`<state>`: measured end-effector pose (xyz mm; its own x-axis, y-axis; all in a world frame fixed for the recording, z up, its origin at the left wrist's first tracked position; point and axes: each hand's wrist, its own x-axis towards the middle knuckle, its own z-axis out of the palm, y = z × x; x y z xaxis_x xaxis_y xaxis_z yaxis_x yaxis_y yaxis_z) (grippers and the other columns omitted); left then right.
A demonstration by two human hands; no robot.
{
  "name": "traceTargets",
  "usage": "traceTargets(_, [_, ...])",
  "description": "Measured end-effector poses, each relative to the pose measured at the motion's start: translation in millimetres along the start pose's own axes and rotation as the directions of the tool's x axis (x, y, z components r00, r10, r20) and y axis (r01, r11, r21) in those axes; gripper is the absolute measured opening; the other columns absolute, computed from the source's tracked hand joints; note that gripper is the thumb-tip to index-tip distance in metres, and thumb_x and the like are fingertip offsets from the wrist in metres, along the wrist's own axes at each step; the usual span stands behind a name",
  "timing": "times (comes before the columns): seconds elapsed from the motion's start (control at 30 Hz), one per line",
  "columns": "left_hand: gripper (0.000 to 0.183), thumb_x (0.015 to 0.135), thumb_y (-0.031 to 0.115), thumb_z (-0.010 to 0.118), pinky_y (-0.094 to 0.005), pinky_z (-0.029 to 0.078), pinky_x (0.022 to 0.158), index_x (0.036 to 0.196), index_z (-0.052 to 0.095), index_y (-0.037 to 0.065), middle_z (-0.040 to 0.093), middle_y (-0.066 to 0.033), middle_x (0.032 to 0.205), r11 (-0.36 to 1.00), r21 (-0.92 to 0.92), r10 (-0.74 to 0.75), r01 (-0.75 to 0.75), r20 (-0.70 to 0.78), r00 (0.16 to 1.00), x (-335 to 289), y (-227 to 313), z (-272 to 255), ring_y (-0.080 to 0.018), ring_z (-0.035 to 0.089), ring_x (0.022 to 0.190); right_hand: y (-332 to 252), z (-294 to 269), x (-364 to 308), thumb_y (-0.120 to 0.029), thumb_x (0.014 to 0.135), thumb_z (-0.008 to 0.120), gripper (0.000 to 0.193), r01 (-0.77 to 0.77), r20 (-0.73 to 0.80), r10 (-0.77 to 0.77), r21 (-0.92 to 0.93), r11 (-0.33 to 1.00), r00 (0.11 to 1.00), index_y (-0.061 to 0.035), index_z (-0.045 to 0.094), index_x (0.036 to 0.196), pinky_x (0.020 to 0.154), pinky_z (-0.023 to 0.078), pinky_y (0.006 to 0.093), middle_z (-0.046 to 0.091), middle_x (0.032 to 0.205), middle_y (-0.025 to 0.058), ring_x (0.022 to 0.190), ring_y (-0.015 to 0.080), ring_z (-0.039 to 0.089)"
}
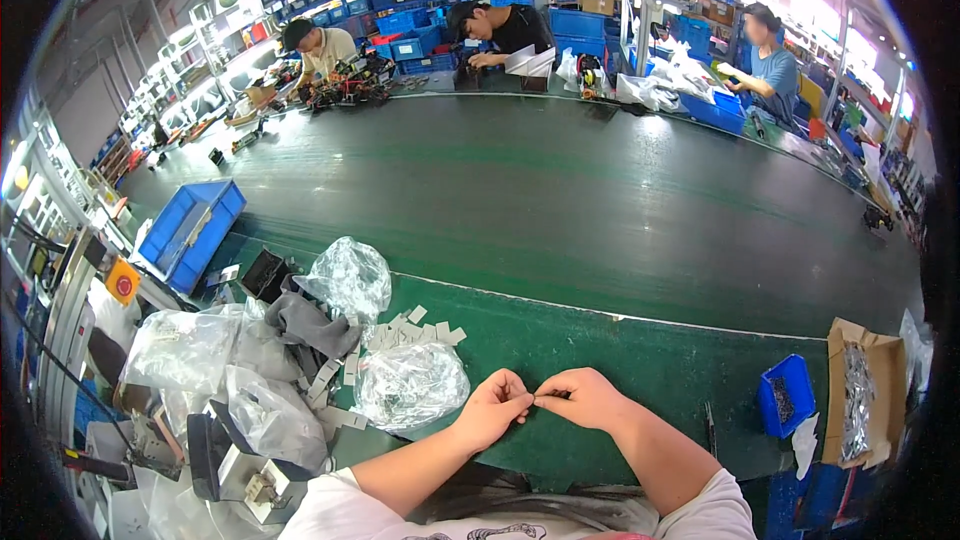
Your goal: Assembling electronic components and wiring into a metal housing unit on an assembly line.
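My left hand point(495, 407) and my right hand point(578, 399) meet at the fingertips over the green worktop point(640, 340). Both are closed in a pinch, thumb against fingers. Whatever sits between them is too small to make out. Just left of my left hand lies a clear plastic bag point(412, 385) with shiny contents. Behind that bag, small flat grey pieces point(415, 331) are scattered. To the right of my right forearm a thin dark tool point(710, 428), perhaps tweezers, rests on the worktop.
At right stand a small blue bin point(786, 395) of dark small parts and a cardboard box point(872, 335) holding silvery packets. More plastic bags point(185, 345) crowd the left, near a blue crate point(192, 233). A dark conveyor belt point(500, 190) runs across; several people work beyond it.
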<state>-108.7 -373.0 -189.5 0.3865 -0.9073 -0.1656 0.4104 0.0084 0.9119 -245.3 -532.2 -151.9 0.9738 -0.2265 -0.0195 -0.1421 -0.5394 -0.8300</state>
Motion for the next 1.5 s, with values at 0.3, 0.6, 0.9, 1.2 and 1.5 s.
traceTargets(0.3, [0.013,0.093,0.000,0.063,-0.0234,0.048,0.062,0.095,0.051,0.005,0.058,-0.0016,0.081,1.000,0.006,0.001,-0.001,-0.003,1.000,0.2,0.8,-0.1,-0.0089,0.056,0.068,-1.2,-1.8,1.4,-0.018,0.088,0.071,0.017,-0.021,0.023,0.021,0.001,1.000,1.000,-0.0070,0.075,0.100,0.070,0.053,0.0324,0.073,0.088,0.0101,0.076,0.0204,0.068])
traceTargets(0.6, [0.014,0.094,-0.001,0.063,-0.0230,0.048,0.062,0.095,0.051,0.006,0.058,-0.0014,0.081,1.000,0.011,0.006,-0.006,-0.001,1.000,1.0,-0.3,-0.8,-0.0086,0.056,0.068,-0.7,-1.5,1.6,-0.018,0.088,0.071,0.017,-0.020,0.018,0.020,0.013,1.000,1.000,-0.0069,0.075,0.100,0.070,0.053,0.0320,0.072,0.088,0.0095,0.077,0.0197,0.067])
traceTargets(0.9, [0.014,0.094,-0.001,0.063,-0.0231,0.048,0.062,0.095,0.050,0.006,0.058,-0.0012,0.080,1.000,0.020,0.003,-0.003,-0.004,1.000,0.7,1.9,1.1,-0.0084,0.056,0.067,-0.8,-1.7,1.2,-0.020,0.088,0.071,0.017,-0.028,0.019,0.028,0.013,1.000,0.999,-0.0069,0.075,0.100,0.070,0.053,0.0321,0.072,0.087,0.0097,0.076,0.0197,0.067])
traceTargets(1.2, [0.015,0.093,0.000,0.063,-0.0232,0.048,0.061,0.096,0.050,0.006,0.058,-0.0016,0.081,0.999,0.033,-0.003,0.004,-0.018,1.000,0.0,2.0,1.2,-0.0087,0.056,0.067,1.4,-0.7,1.4,-0.021,0.088,0.071,0.017,0.000,0.012,0.000,-0.012,1.000,1.000,-0.0070,0.074,0.098,0.070,0.053,0.0328,0.072,0.087,0.0099,0.076,0.0207,0.067])
traceTargets(1.5, [0.014,0.093,0.000,0.063,-0.0233,0.048,0.062,0.097,0.051,0.006,0.058,-0.0016,0.081,1.000,0.008,-0.009,0.009,-0.015,1.000,0.5,0.3,1.7,-0.0087,0.056,0.067,2.6,-1.3,0.3,-0.019,0.089,0.071,0.017,-0.004,0.021,0.004,-0.003,1.000,1.000,-0.0068,0.074,0.100,0.070,0.053,0.0323,0.072,0.088,0.0098,0.076,0.0203,0.068])
